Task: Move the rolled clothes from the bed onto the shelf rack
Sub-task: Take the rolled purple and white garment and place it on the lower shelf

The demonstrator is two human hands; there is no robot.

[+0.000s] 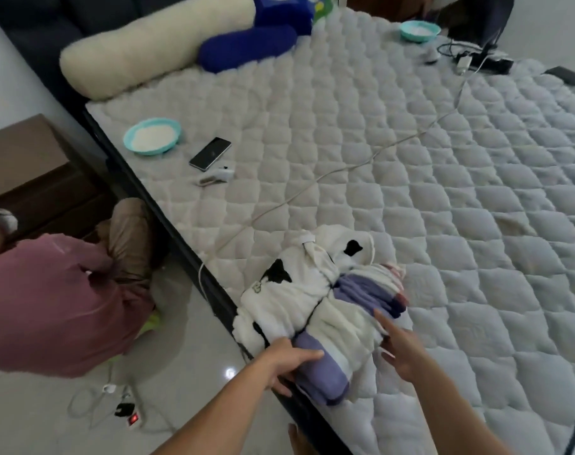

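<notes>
Several rolled clothes lie bunched at the near left edge of the bed (410,159). The nearest is a purple-and-white roll (325,369). Behind it lie a white roll with black patches (286,290) and a purple-striped roll (368,290). My left hand (287,364) wraps the near left end of the purple-and-white roll, thumb on top. On the roll's right side my right hand (401,349) has its fingers spread, fingertips touching the white fabric. No shelf rack is in view.
A teal bowl (153,136), a phone (210,153), an earbud case (218,175) and a white cable (345,169) lie on the quilt. Bolsters (154,47) rest at the far end. A person in pink (56,303) crouches on the floor at left, beside a power strip (133,418).
</notes>
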